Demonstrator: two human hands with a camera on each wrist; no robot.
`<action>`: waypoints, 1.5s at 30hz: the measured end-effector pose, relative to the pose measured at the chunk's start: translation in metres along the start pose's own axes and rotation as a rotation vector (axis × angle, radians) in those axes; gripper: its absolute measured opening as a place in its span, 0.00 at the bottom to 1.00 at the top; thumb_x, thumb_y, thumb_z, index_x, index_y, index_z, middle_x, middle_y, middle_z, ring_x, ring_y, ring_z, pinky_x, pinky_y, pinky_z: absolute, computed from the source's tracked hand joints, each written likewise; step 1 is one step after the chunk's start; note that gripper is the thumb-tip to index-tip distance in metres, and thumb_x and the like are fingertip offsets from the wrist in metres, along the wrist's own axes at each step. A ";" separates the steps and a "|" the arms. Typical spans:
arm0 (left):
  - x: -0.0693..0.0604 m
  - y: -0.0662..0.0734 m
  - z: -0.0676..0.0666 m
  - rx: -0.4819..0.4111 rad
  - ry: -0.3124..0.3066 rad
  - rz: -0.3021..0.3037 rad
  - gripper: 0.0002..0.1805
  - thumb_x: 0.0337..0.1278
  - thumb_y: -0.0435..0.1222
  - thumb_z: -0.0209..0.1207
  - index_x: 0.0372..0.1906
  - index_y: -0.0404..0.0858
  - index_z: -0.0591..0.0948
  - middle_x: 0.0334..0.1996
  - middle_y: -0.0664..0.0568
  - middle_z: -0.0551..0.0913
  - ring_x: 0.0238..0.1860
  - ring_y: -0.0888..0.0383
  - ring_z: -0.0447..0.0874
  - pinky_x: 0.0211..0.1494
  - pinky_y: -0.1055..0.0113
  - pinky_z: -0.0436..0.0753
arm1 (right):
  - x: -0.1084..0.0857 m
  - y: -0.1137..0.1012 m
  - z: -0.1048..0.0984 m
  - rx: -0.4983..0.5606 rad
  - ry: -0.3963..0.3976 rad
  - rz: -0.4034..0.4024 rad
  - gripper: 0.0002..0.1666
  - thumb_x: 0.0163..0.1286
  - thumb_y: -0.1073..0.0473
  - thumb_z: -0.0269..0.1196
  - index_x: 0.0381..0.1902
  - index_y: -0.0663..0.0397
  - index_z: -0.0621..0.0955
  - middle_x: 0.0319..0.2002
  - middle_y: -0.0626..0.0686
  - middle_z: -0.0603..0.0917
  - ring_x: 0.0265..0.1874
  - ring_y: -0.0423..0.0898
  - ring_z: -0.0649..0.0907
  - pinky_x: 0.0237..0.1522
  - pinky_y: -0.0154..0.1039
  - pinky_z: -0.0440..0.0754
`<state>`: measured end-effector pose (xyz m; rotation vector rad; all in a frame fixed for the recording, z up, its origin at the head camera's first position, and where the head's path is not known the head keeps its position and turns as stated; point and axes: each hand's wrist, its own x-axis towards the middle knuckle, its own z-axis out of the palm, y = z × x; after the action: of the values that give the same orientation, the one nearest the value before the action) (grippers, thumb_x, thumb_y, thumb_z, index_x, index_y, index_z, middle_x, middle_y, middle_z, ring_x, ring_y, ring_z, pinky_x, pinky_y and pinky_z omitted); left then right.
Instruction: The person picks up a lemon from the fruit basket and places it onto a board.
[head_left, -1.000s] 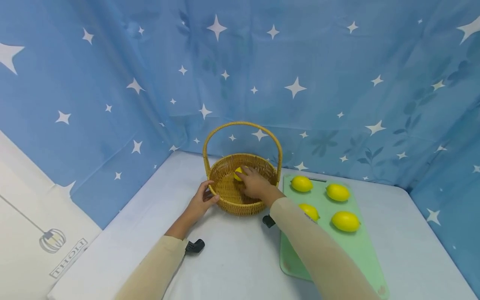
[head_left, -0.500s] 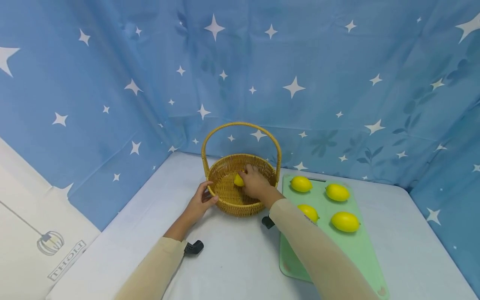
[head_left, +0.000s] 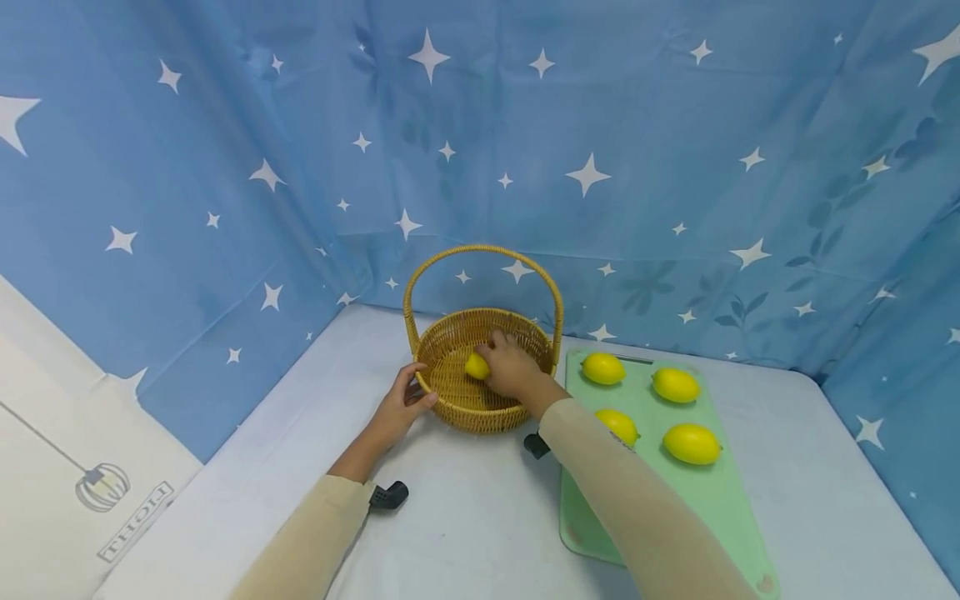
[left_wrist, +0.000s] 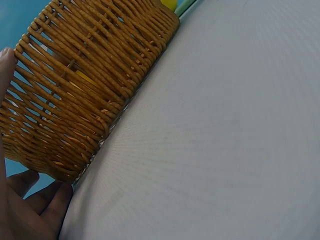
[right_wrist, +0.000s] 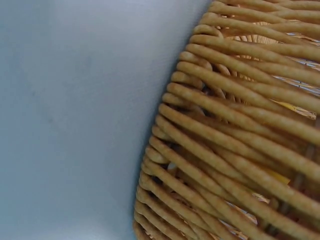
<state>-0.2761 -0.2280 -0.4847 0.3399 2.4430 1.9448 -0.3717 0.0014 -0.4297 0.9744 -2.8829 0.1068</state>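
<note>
A woven basket (head_left: 482, 421) with a tall arched handle stands on the table. My left hand (head_left: 397, 410) grips its near left rim, thumb in front and fingers round the side; the left wrist view shows those fingers (left_wrist: 56, 200) against the woven wall (left_wrist: 95, 75). Inside the basket, low over the bottom, my right hand (head_left: 512, 367) holds a yellow lemon (head_left: 476, 366), part of which the fingers cover. In the right wrist view the weave (right_wrist: 235, 130) hides that hand.
Right of the basket lies a green tray (head_left: 675, 508) bearing several lemons, one of them (head_left: 692, 443) at the right and another (head_left: 617, 423) partly behind the right sleeve. A blue star-patterned curtain (head_left: 660, 208) hangs close behind the basket.
The lemon has come down slightly toward the basket's bottom with my right hand, and more of it shows now. My left hand keeps its place on the rim.
</note>
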 end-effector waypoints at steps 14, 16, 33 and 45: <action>0.002 -0.015 0.002 0.019 0.038 0.024 0.40 0.65 0.48 0.60 0.74 0.42 0.54 0.74 0.41 0.52 0.69 0.43 0.61 0.65 0.53 0.71 | -0.004 -0.001 0.001 0.009 -0.024 -0.006 0.34 0.63 0.52 0.69 0.67 0.42 0.74 0.53 0.54 0.70 0.51 0.53 0.73 0.51 0.46 0.79; 0.002 -0.014 0.001 0.013 0.028 0.022 0.40 0.66 0.46 0.60 0.75 0.42 0.53 0.75 0.40 0.51 0.70 0.43 0.60 0.66 0.52 0.70 | -0.003 -0.001 0.002 0.013 -0.027 -0.002 0.33 0.64 0.51 0.68 0.67 0.41 0.74 0.54 0.54 0.70 0.54 0.54 0.73 0.54 0.48 0.78; 0.006 -0.012 0.004 0.042 0.078 0.029 0.34 0.65 0.47 0.61 0.71 0.54 0.59 0.74 0.44 0.53 0.69 0.44 0.62 0.65 0.53 0.71 | -0.001 0.004 -0.007 0.070 -0.082 0.034 0.35 0.66 0.42 0.64 0.69 0.40 0.72 0.66 0.57 0.67 0.65 0.59 0.68 0.63 0.54 0.71; 0.005 -0.013 0.001 0.055 0.069 0.021 0.38 0.65 0.47 0.61 0.73 0.47 0.57 0.75 0.43 0.52 0.69 0.43 0.63 0.65 0.52 0.71 | -0.007 0.007 -0.012 0.111 -0.047 -0.029 0.45 0.60 0.49 0.71 0.71 0.51 0.65 0.60 0.57 0.70 0.55 0.53 0.76 0.55 0.47 0.78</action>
<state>-0.2827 -0.2286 -0.4970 0.3054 2.5498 1.9326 -0.3698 0.0123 -0.4188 1.0505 -2.9317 0.2480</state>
